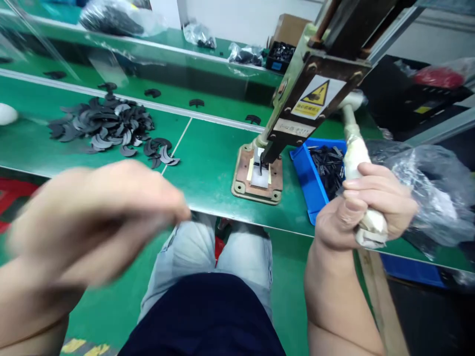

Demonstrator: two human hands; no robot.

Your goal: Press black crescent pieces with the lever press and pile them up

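Observation:
My right hand [367,207] is wrapped round the lever handle [356,153] of a hand press, a grip covered in whitish tape. The press [315,94] carries a yellow warning sticker on its dark column. Under its ram, a small black part [261,165] sits on the light fixture of the base plate [243,184]. My left hand [100,217] is in front of the bench edge at the left, smeared by motion. Its fingers look curled, but whether they hold anything does not show. Beyond it lies a heap of black curved pieces [107,121] on the green bench.
A blue bin [306,180] of thin black parts stands right of the press, beside clear plastic bags [434,183]. Several single black pieces line the rail behind. On the back shelf are bagged parts [111,20] and a black box [280,57]. A white round object [7,114] is at far left.

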